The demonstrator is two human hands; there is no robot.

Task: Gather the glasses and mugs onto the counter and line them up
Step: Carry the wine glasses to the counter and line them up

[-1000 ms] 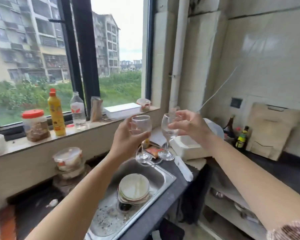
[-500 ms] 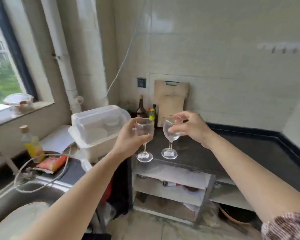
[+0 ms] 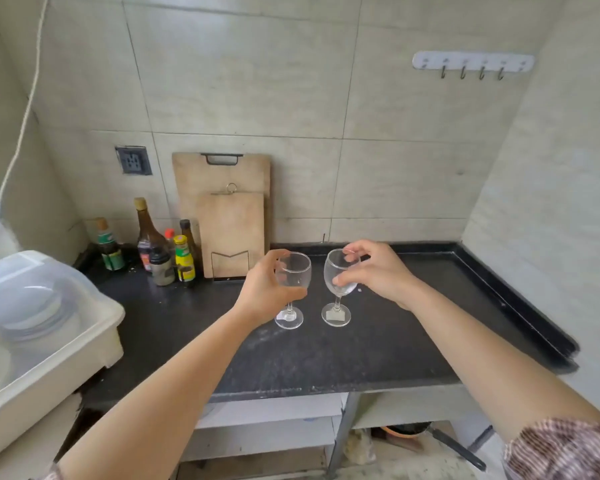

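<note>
Gripping a glass (image 3: 293, 271) bowl each, left hand (image 3: 262, 292) at nine o'clock, right hand (image 3: 378, 275) at three, seemingly to line both up on the counter (image 3: 430, 323).

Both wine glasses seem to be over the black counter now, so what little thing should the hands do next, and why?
Probably let go of both. The left glass and right glass look upright, side by side, apart, feet seemingly on the counter, though contact isn't certain. The left hand and right hand grip the bowls. Easing the fingers off would free both hands to fetch more glasses.
</note>
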